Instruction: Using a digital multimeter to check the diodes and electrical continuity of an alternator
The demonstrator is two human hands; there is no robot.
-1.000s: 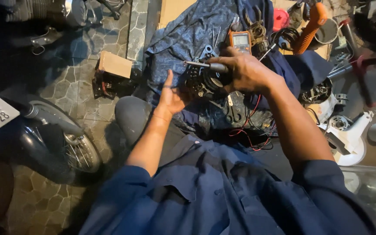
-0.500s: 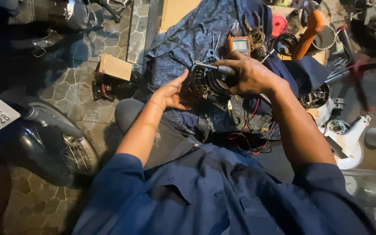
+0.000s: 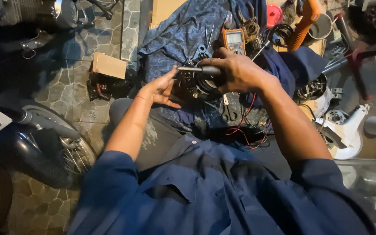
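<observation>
Dim stone-paved floor [image 3: 72, 87], blue cloth [image 3: 175, 39]
</observation>
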